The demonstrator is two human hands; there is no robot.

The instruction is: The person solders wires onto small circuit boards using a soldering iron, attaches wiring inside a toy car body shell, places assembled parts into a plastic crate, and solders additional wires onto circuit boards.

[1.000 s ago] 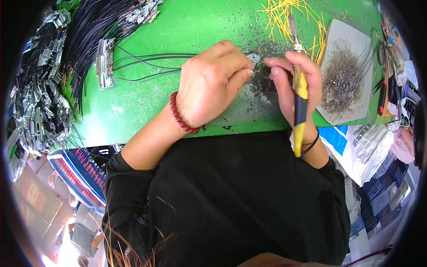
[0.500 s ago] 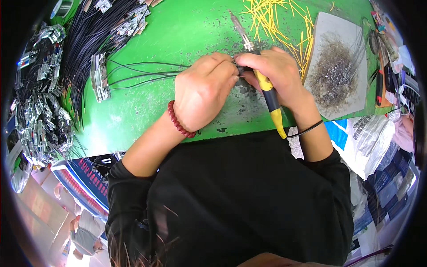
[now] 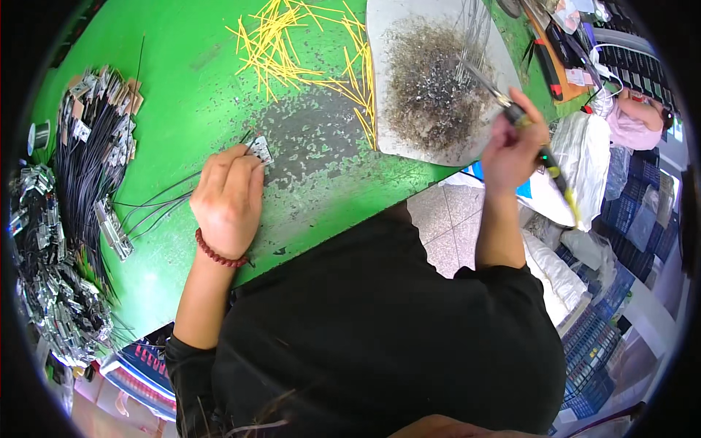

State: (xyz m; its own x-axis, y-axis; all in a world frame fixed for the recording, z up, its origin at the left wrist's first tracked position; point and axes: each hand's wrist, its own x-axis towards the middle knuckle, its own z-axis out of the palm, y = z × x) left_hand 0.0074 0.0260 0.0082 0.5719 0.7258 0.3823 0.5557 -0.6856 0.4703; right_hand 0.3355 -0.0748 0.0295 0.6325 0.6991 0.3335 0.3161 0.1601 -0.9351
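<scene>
My right hand (image 3: 515, 150) is closed around the black-and-yellow handle of a soldering iron (image 3: 553, 172). The iron's metal tip reaches over a pale grey pad (image 3: 387, 131) strewn with dark residue and bright solder bits. Thin silvery wires (image 3: 476, 28) lie at that pad's far edge. On the green table, my left hand (image 3: 226, 196) has its fingers pressed together on a small whitish circuit board (image 3: 261, 150). Black cables (image 3: 166, 203) run under this hand toward a shiny metal housing (image 3: 114, 231) on the left. The fingertips partly hide where cables and board meet.
Thin yellow tubes (image 3: 274, 55) lie scattered left of the pad. Bundled black cables with boards (image 3: 95, 157), metal housings (image 3: 58, 310) and a wire spool (image 3: 38, 136) fill the left side. White plastic bags (image 3: 580, 164) and another person (image 3: 641, 120) are at the right.
My right hand has carried the soldering iron away from my left hand, rightward over the grey pad. The small board now shows at my left fingertips. The whole view has turned.
</scene>
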